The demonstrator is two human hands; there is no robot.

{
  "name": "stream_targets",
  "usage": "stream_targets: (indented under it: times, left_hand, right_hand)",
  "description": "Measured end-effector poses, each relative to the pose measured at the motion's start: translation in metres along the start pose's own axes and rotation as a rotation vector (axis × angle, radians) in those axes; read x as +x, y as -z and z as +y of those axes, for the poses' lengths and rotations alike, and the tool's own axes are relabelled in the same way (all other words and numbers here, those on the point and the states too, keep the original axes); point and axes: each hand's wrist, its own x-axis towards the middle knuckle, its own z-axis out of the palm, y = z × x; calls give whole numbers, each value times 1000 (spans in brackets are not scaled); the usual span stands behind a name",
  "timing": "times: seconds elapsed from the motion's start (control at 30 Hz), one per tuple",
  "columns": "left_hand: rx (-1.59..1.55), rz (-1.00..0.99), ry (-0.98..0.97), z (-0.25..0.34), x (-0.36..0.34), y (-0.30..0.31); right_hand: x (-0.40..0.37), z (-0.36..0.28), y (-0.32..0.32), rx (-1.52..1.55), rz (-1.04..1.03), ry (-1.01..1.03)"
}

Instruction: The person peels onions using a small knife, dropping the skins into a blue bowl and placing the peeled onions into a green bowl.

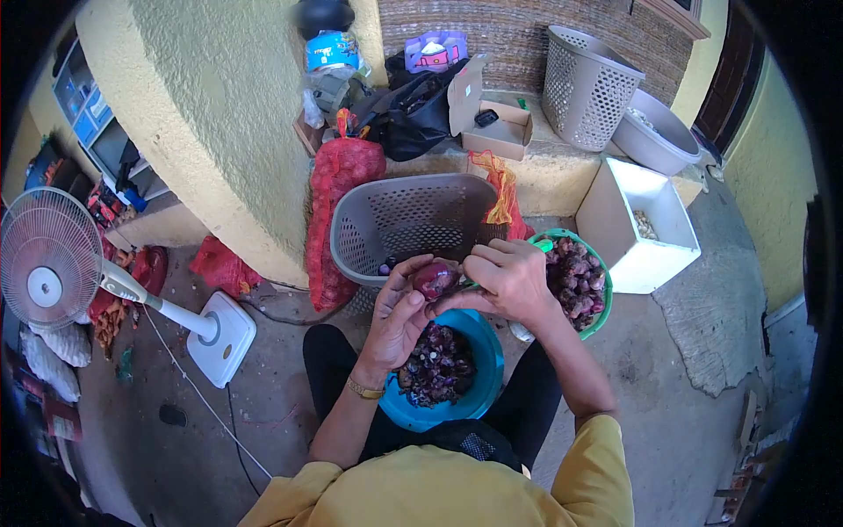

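Gripping the red onion (435,281) in the left hand (399,312), right above the blue basin's (493,351) far side! Curling the right hand (509,279) closed at the onion's right, can't tell around what.

Household clutter around a yellow pillar (193,114).
At nine o'clock, a fan (50,255) stands on a square white base (221,338); at ten, a shelf unit (92,114). At twelve, a black plastic bag (417,119) lies below a purple pack (436,50). At one, an open cardboard box (496,136) holds a small black object (486,117). Between one and two, a tall perforated basket (588,92); near three, a white box (628,237).
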Motion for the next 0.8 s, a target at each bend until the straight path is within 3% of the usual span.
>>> stream_targets:
  times: [0.3, 0.6, 0.8]
  left_hand:
    - [-169, -55, -12, -5, 0, -2]
    - [69, -164, -99, 0, 1, 0]
    - [123, -157, -122, 0, 2, 4]
  right_hand:
    - [0, -1, 4, 9, 43, -22]
    - [1, -2, 7, 158, 50, -136]
    - [4, -2, 13, 164, -48, -90]
